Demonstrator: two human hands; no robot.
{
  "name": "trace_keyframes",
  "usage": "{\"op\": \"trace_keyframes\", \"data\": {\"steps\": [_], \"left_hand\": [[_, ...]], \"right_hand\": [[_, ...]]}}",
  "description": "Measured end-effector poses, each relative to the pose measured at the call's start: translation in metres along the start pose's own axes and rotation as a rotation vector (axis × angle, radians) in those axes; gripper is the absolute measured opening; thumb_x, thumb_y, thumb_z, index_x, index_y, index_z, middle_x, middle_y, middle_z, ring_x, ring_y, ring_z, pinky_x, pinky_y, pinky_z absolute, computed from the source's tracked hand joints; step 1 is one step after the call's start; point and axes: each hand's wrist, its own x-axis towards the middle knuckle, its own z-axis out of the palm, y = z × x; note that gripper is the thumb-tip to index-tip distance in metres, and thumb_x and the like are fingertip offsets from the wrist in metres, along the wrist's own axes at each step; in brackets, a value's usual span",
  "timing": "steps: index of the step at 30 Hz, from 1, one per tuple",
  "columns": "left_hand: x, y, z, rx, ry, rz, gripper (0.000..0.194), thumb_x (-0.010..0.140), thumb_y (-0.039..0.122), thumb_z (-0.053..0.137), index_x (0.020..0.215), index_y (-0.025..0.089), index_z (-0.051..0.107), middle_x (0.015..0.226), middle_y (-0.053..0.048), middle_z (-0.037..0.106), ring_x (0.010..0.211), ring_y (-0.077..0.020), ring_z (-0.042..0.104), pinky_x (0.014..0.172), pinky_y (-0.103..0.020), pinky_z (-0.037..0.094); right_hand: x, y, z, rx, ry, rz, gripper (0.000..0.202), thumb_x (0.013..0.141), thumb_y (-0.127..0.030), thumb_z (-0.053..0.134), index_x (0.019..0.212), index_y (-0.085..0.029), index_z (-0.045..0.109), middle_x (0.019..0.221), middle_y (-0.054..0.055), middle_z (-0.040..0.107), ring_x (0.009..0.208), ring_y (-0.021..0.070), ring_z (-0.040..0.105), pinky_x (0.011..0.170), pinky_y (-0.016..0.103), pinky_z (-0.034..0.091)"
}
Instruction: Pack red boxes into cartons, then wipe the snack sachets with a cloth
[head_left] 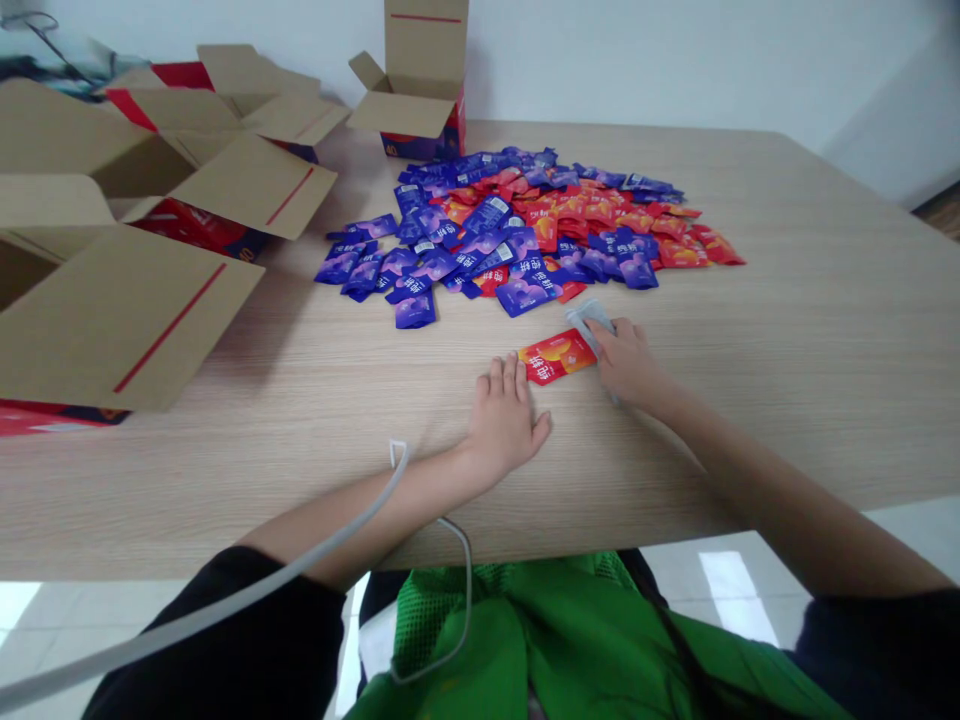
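A red sachet with an orange fruit print (pixel 556 356) lies flat on the table in front of me. My left hand (pixel 504 415) rests palm down with its fingers stretched out, the fingertips at the sachet's left end. At the sachet's right end, my right hand (pixel 628 362) grips a folded pale grey cloth (pixel 589 318), which touches the sachet. Behind both hands spreads a heap of purple sachets (pixel 527 285) mixed with red sachets (pixel 585 208).
Open cardboard boxes (pixel 247 185) with raised flaps crowd the left side of the table (pixel 787 330). Another open box (pixel 424 110) stands at the back by the wall. A grey cable (pixel 300 560) crosses over my left forearm.
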Motion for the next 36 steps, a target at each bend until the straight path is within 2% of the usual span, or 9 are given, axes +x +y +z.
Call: {"op": "trace_keyframes", "data": {"steps": [6,9,13,17,25,28,30,33,36], "left_hand": [[0.0,0.001,-0.002,0.006,-0.025,-0.009,0.083,0.101,0.051,0.038,0.156,-0.009,0.024,0.165,-0.027,0.022,0.151,-0.0427,0.027,0.114,-0.05,0.034],[0.0,0.0,-0.002,0.005,-0.021,0.002,0.083,0.101,0.052,0.037,0.156,-0.009,0.025,0.165,-0.027,0.022,0.151,-0.0428,0.028,0.113,-0.05,0.035],[0.001,-0.002,-0.001,-0.003,-0.02,0.006,0.083,0.1,0.052,0.037,0.157,-0.006,0.025,0.166,-0.025,0.022,0.151,-0.0422,0.028,0.113,-0.051,0.034],[0.001,-0.003,0.0,-0.02,-0.013,0.007,0.082,0.1,0.052,0.038,0.158,-0.005,0.025,0.166,-0.024,0.023,0.151,-0.0422,0.028,0.113,-0.051,0.034],[0.0,-0.002,0.002,-0.016,-0.018,0.0,0.083,0.1,0.053,0.037,0.157,-0.006,0.025,0.167,-0.025,0.02,0.152,-0.0421,0.026,0.114,-0.051,0.033],[0.0,-0.001,0.001,-0.003,-0.024,0.003,0.082,0.101,0.053,0.036,0.157,-0.006,0.026,0.167,-0.025,0.02,0.152,-0.0421,0.025,0.114,-0.051,0.034],[-0.001,-0.001,0.0,0.0,-0.025,0.005,0.082,0.101,0.053,0.036,0.157,-0.006,0.026,0.167,-0.025,0.02,0.152,-0.0421,0.026,0.114,-0.051,0.034],[-0.001,-0.002,0.0,-0.009,-0.017,0.002,0.082,0.101,0.051,0.036,0.157,-0.007,0.026,0.166,-0.026,0.02,0.152,-0.0418,0.026,0.114,-0.05,0.034],[0.0,-0.002,0.001,-0.024,0.002,-0.002,0.083,0.1,0.053,0.038,0.156,-0.007,0.028,0.166,-0.027,0.021,0.152,-0.0418,0.026,0.114,-0.05,0.033]], "right_hand": [[0.018,-0.037,-0.033,0.088,0.213,-0.012,0.058,0.093,-0.016,0.037,0.15,-0.015,0.048,0.136,0.022,0.044,0.12,0.0343,0.043,0.102,0.051,0.04],[0.03,-0.035,-0.038,0.131,0.238,0.009,0.059,0.092,-0.015,0.038,0.15,-0.013,0.048,0.129,0.021,0.05,0.117,0.034,0.047,0.102,0.053,0.041],[0.04,-0.008,-0.024,0.242,0.103,0.009,0.057,0.089,-0.014,0.037,0.143,-0.015,0.056,0.119,0.019,0.059,0.11,0.0321,0.053,0.1,0.051,0.044],[0.029,0.007,-0.008,0.203,-0.09,-0.032,0.057,0.091,-0.017,0.035,0.145,-0.014,0.056,0.119,0.02,0.061,0.104,0.0326,0.055,0.099,0.051,0.045],[-0.02,0.008,-0.005,0.205,-0.073,-0.045,0.056,0.093,-0.02,0.034,0.145,-0.013,0.054,0.123,0.021,0.059,0.108,0.033,0.055,0.097,0.05,0.046],[-0.021,0.015,-0.017,0.265,-0.11,-0.022,0.055,0.092,-0.02,0.035,0.142,-0.014,0.057,0.116,0.018,0.063,0.104,0.0311,0.058,0.095,0.048,0.047],[-0.013,0.016,-0.029,0.301,-0.079,0.017,0.055,0.091,-0.02,0.036,0.141,-0.016,0.058,0.112,0.016,0.064,0.103,0.0297,0.059,0.095,0.046,0.047],[0.004,-0.004,-0.044,0.317,0.039,0.018,0.057,0.092,-0.019,0.035,0.145,-0.019,0.054,0.114,0.015,0.063,0.106,0.0298,0.058,0.094,0.046,0.047],[0.015,-0.046,-0.041,0.323,0.128,-0.071,0.059,0.094,-0.019,0.034,0.151,-0.019,0.049,0.124,0.016,0.059,0.112,0.0305,0.054,0.095,0.047,0.045]]}}
